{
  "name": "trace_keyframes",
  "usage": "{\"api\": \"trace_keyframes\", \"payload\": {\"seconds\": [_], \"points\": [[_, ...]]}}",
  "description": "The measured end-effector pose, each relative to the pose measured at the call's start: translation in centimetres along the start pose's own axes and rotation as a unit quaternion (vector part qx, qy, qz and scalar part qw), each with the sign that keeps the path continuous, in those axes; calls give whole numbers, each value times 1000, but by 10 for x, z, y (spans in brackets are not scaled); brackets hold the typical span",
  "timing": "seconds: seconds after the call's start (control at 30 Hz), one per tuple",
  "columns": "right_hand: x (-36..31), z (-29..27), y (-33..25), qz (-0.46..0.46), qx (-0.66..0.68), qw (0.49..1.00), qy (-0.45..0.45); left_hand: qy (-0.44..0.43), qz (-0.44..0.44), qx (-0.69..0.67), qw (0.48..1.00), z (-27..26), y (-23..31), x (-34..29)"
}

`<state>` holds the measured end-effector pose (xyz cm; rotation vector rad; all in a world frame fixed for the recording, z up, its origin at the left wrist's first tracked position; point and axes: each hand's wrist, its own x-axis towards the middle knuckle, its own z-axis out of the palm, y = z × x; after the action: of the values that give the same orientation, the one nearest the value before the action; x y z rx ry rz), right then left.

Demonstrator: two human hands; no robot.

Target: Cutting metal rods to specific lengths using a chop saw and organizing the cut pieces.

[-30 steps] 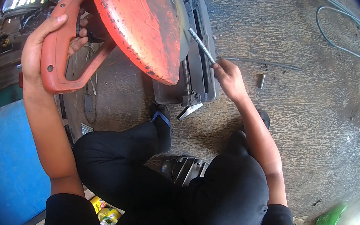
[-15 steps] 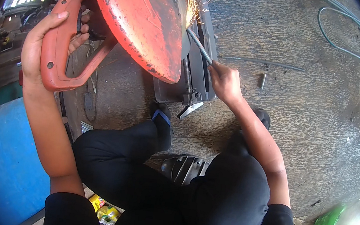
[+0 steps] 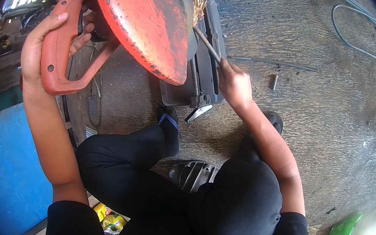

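My left hand (image 3: pixel 36 49) is wrapped round the red loop handle (image 3: pixel 55 49) of a cut-off saw, fingers at its inner side. The saw's worn red guard (image 3: pixel 138 27) covers most of the grey disc (image 3: pixel 192 43). Closed on a thin metal rod (image 3: pixel 208 46), my right hand (image 3: pixel 236 83) holds its far end against the disc's edge. Sparks (image 3: pixel 199 4) fly up from that contact. Beneath lies the saw's dark base (image 3: pixel 172 96), with a threaded vise screw (image 3: pixel 195 74) and a metal crank (image 3: pixel 198 114) at its near end.
Right of the saw, a long thin rod (image 3: pixel 274 63) and a short cut piece (image 3: pixel 275 82) lie on the rough floor. A hose (image 3: pixel 347 41) curves at far right. A ribbed metal part (image 3: pixel 192 177) sits between my legs. A blue surface (image 3: pixel 8 166) stands at left, a green bag (image 3: pixel 342 234) at lower right.
The saw handle and guard have shifted slightly left and down. My right hand keeps the rod at the disc, tilted a little differently. The spark spray is narrower.
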<state>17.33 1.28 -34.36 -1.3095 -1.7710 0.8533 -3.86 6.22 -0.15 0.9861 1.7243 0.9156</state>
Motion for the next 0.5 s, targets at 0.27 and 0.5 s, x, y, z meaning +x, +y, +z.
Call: {"api": "trace_keyframes", "payload": {"seconds": [0.27,0.5], "points": [[17,-23,8,236,187,947,-115,-19,-19,5,1000,-24,-3,9],[10,-8,16,213,354,892,-185,-9,8,-5,1000,-6,-3,4]]}}
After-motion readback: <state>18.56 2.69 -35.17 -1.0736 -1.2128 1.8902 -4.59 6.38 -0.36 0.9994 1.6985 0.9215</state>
